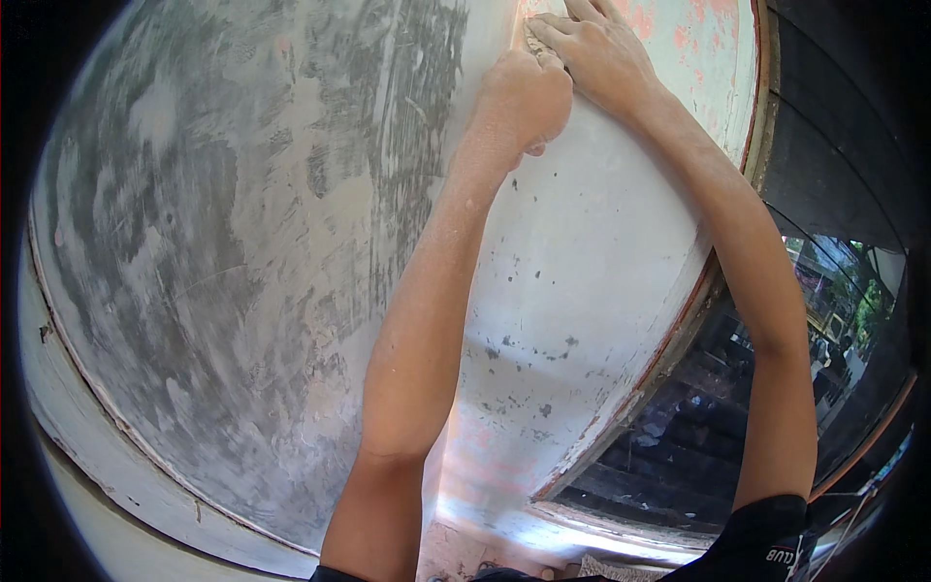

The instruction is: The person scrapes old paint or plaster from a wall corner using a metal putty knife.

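My left hand (529, 102) is closed in a fist close to the wall corner at the top of the view, its knuckles up against a small pale, rough-looking lump (545, 42). What the lump is I cannot make out, and what lies inside the fist is hidden. Just right of it, my right hand (603, 56) reaches up with fingers stretched and apart; one finger lies along the lump, and the fingertips run near the top edge. Both arms are raised. The left wall (242, 175) is grey, with patchy, smeared whitish filler; the right wall (582, 252) is white, chipped and spotted.
A worn wooden frame (669, 359) edges dark window glass (669, 436) to the right, with reflections in it. Pinkish old paint (640, 19) shows near the top. A pale moulding (116, 436) curves along the lower left. Part of the floor (456, 553) shows at the bottom.
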A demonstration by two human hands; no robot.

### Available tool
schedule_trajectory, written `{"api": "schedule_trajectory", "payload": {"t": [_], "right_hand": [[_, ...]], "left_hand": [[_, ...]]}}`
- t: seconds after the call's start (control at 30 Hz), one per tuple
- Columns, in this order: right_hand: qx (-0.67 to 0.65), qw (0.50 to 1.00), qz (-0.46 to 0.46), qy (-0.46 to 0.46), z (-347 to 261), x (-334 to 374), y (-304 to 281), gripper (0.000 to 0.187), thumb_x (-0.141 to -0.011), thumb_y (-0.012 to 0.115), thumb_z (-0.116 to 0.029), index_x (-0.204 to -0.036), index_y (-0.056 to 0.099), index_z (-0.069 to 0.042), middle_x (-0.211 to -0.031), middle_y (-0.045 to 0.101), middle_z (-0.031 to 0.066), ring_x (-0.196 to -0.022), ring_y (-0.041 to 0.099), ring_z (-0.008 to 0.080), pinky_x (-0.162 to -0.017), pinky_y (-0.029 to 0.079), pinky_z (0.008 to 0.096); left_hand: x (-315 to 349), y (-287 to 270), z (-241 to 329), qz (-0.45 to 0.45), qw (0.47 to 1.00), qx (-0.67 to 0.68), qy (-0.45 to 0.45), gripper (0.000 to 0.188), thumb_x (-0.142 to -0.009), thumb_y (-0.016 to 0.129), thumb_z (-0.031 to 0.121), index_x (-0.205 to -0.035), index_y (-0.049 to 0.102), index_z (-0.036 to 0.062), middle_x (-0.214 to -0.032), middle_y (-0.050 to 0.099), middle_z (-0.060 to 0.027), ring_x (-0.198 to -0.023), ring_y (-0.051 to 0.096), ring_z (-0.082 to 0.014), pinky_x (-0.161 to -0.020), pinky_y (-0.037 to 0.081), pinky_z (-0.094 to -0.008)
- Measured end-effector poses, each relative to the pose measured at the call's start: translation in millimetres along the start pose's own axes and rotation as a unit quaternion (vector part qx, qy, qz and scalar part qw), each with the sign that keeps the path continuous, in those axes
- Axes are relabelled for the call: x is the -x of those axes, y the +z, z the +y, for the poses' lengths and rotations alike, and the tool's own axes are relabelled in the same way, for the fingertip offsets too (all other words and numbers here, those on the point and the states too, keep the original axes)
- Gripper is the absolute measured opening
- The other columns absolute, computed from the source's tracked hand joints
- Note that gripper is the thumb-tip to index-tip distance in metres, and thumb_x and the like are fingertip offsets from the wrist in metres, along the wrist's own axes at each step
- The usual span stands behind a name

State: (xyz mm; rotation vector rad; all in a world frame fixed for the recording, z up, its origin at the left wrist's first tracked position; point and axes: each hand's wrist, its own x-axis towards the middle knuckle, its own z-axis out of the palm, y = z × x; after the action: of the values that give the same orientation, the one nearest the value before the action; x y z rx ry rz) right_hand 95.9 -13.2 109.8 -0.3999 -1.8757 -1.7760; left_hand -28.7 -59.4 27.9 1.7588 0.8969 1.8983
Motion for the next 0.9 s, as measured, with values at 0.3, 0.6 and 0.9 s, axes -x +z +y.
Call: {"api": "schedule_trajectory", "payload": {"t": [0.3,0.6,0.9], "right_hand": [[0.009,1.0,-0.009,0.002,0.9,-3.5,-3.9,0.01,-0.082,0.062,-0.012,-0.086,0.067,-0.004,-0.086,0.069,0.0079,-0.094,0.055,0.0243,-0.087,0.039,0.0395],[0.006,1.0,-0.012,0.006,3.2,-5.2,-3.2,0.013,-0.082,0.062,-0.014,-0.087,0.069,-0.005,-0.086,0.07,0.0078,-0.094,0.055,0.0251,-0.087,0.039,0.0399],[0.007,1.0,0.009,0.007,7.4,-7.4,5.4,0.013,-0.082,0.061,-0.016,-0.084,0.068,-0.005,-0.087,0.07,0.0073,-0.094,0.055,0.025,-0.087,0.039,0.0403]], "left_hand": [[-5.2,-0.2,-0.9,-0.005,1.0,0.003,-0.004,0.015,-0.09,0.046,0.014,-0.076,0.048,0.0098,-0.06,0.038,0.0017,-0.046,0.034,-0.0104,-0.04,0.023,-0.0284],[-7.2,-6.9,5.0,-0.026,0.999,0.03,-0.013,0.015,-0.092,0.048,0.018,-0.08,0.05,0.0089,-0.061,0.041,0.0018,-0.045,0.035,-0.0099,-0.041,0.023,-0.0284],[-16.9,-3.2,1.8,-0.016,1.0,-0.014,0.008,0.015,-0.09,0.047,0.013,-0.076,0.048,0.0074,-0.063,0.041,-0.0009,-0.047,0.034,-0.0114,-0.042,0.022,-0.0284]]}}
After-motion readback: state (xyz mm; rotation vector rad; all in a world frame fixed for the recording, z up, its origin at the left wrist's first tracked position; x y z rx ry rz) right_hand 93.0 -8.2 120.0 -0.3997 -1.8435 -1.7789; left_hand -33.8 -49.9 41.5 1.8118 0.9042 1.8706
